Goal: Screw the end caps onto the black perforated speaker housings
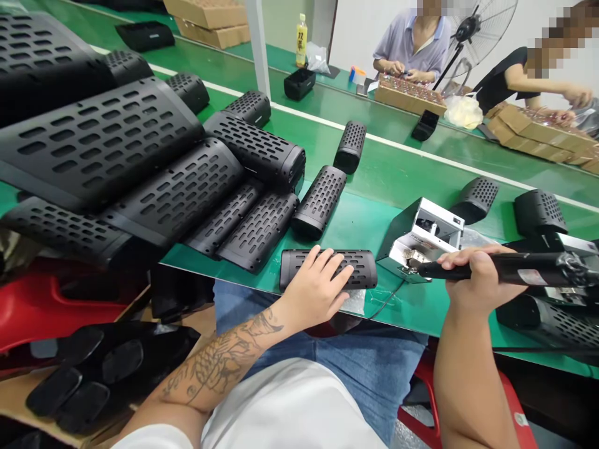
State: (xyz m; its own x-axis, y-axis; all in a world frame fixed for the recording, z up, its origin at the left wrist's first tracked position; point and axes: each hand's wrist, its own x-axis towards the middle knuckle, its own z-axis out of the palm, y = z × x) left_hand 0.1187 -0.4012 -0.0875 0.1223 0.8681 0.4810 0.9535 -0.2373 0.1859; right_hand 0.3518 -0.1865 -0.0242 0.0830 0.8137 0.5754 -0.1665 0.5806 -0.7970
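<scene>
Left hand (317, 288) flat, fingers spread on black perforated plastic tube (327, 268) lying crosswise; right hand (475, 280) fist-gripping black electric screwdriver (510, 269), tip leftward.

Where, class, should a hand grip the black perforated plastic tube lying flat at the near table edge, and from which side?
Grip the black perforated plastic tube across its middle, coming from above. It lies on its side with its long axis along the green table edge, so its rounded top is exposed; the left hand already rests there, fingers draped over.
</scene>
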